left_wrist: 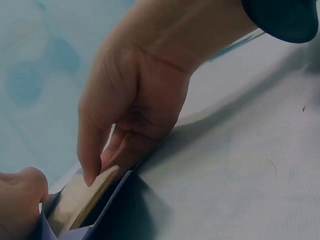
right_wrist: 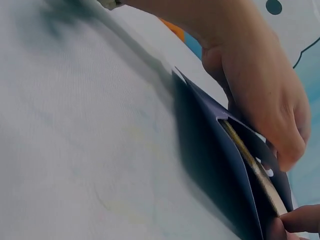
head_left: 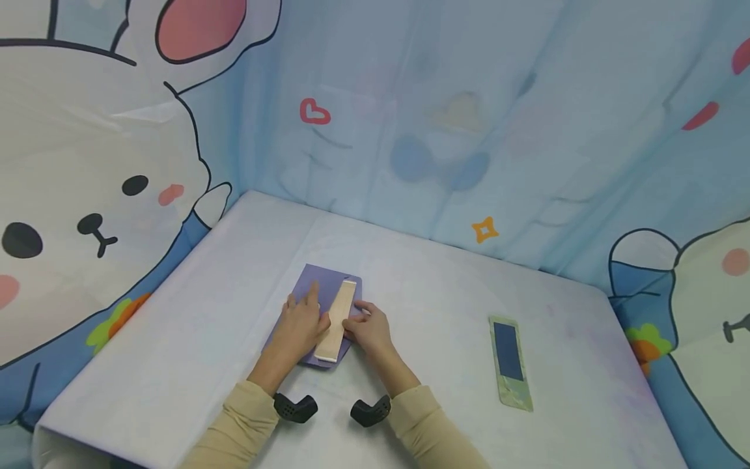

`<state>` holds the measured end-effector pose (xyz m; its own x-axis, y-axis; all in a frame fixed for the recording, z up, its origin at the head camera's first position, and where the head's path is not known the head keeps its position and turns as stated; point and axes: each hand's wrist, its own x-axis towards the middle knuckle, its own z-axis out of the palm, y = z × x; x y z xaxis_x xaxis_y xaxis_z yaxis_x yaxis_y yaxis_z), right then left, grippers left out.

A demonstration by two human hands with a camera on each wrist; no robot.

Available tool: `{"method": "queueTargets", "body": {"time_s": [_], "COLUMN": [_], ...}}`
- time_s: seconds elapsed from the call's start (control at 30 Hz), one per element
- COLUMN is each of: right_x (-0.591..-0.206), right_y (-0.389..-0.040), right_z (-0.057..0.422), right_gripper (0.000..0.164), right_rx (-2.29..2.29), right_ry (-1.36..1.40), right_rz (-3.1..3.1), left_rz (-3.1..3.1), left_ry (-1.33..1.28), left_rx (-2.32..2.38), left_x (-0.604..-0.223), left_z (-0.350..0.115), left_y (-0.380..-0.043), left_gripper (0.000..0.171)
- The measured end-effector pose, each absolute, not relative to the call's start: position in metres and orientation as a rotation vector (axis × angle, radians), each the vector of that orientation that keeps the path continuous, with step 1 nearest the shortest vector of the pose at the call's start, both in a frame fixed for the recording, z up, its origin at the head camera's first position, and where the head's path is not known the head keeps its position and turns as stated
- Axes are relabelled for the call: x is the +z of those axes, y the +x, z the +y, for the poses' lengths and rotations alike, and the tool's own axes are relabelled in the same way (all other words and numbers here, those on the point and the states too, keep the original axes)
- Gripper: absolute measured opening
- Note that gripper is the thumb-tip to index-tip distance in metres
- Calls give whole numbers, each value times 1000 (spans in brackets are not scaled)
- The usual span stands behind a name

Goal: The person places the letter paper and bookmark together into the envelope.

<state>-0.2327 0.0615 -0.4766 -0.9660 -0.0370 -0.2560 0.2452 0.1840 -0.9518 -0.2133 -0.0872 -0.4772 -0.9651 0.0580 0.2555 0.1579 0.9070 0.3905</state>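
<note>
A flat purple card-like sheet (head_left: 319,279) with raised, folded edges lies on the table. Along its right side rests a narrow pale wood-coloured strip (head_left: 336,319) with white ends. My left hand (head_left: 297,326) is over the sheet, index finger extended and thumb at the strip's left edge. From the other side my right hand (head_left: 373,331) pinches the strip's right edge between thumb and fingers. In the left wrist view, the strip (left_wrist: 80,200) sits inside the folded purple edge (left_wrist: 112,202). The right wrist view shows the strip (right_wrist: 257,172) edge-on between purple layers.
A green packet (head_left: 517,394) with a dark blue rectangle lies to the right on the white-covered table (head_left: 433,286). Black wrist cameras (head_left: 295,408) jut inward from both wrists. A light blue cartoon-printed curtain (head_left: 375,156) stands behind the table.
</note>
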Motion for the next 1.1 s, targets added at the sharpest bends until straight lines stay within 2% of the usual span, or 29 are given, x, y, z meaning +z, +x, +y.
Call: {"method": "queueTargets", "body": {"time_s": [0.27, 0.83, 0.97, 1.1], "right_x": [-478, -470, -470, -469], "right_y": [-236, -237, -241, -253], "right_z": [71, 56, 56, 58], "right_gripper": [54, 52, 45, 38], "right_rx": [-1790, -1710, -1666, -1727], "right_ry": [255, 120, 97, 195], "right_rz": [2317, 2355, 2366, 2317], "left_rz": [-2835, -2843, -2829, -2812], "left_ry": [-136, -87, -96, -98], "left_rx": [-702, -801, -778, -743], "left_x": [-477, -476, -476, -476], "left_z": [-87, -90, -90, -89], "left_y": [-214, -212, -212, -212], "left_gripper": [67, 70, 70, 70]}}
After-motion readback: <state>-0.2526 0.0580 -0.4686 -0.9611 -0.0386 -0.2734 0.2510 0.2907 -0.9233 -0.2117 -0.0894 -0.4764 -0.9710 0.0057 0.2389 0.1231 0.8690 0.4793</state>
